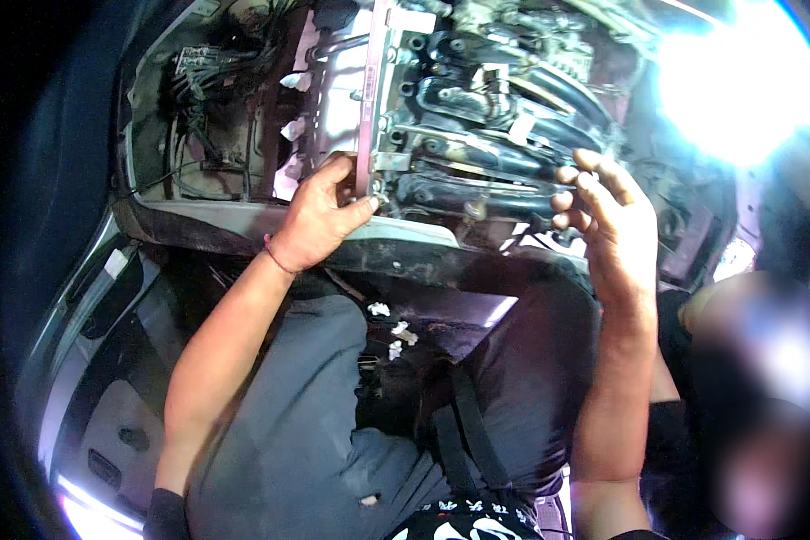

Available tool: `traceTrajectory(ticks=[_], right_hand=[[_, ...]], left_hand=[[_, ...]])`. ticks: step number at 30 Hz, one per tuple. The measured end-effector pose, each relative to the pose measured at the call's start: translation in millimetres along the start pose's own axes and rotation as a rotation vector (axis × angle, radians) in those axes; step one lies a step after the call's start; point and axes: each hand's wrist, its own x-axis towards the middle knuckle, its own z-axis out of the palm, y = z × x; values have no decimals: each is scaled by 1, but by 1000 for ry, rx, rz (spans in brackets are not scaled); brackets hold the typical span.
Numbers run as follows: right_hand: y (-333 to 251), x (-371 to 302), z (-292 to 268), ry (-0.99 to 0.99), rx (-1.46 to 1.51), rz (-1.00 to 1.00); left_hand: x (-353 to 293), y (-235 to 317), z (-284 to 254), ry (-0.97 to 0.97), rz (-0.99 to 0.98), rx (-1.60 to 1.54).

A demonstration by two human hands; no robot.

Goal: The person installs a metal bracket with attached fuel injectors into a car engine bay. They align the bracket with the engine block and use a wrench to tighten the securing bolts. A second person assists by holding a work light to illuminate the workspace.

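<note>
My left hand (pixel 319 216) is closed with thumb and fingers around the near end of a long, thin, reddish bar (pixel 366 108). The bar runs away from me across an opened engine bay, alongside a pale metal edge with fittings. To its right lie several black curved pipes (pixel 477 153) of an engine manifold. My right hand (pixel 616 225) is at the right ends of these pipes, palm turned left. Its fingers are curled in with the tips close together; whatever sits between them is too small to make out.
Wiring and connectors (pixel 198 67) fill the left of the bay. A pale body edge (pixel 405 229) crosses in front of me. White scraps (pixel 396 337) lie between my legs. At right are a glaring light (pixel 747 81) and a blurred person (pixel 765 360).
</note>
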Motion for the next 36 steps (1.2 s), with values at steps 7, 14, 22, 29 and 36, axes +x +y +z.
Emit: traceTrajectory(ticks=[7, 14, 22, 29, 36], right_hand=[[6, -101, 10, -103, 411, 147], [22, -162, -59, -10, 601, 63], [19, -183, -124, 481, -49, 69], [38, -171, -128, 581, -267, 130], [22, -193, -130, 787, -943, -88]], left_hand=[[1, -9, -6, 24, 108, 165], [-1, -2, 0, 68, 284, 376], [3, -13, -8, 12, 252, 313], [6, -22, -10, -26, 262, 305], [3, -20, -15, 9, 227, 261]])
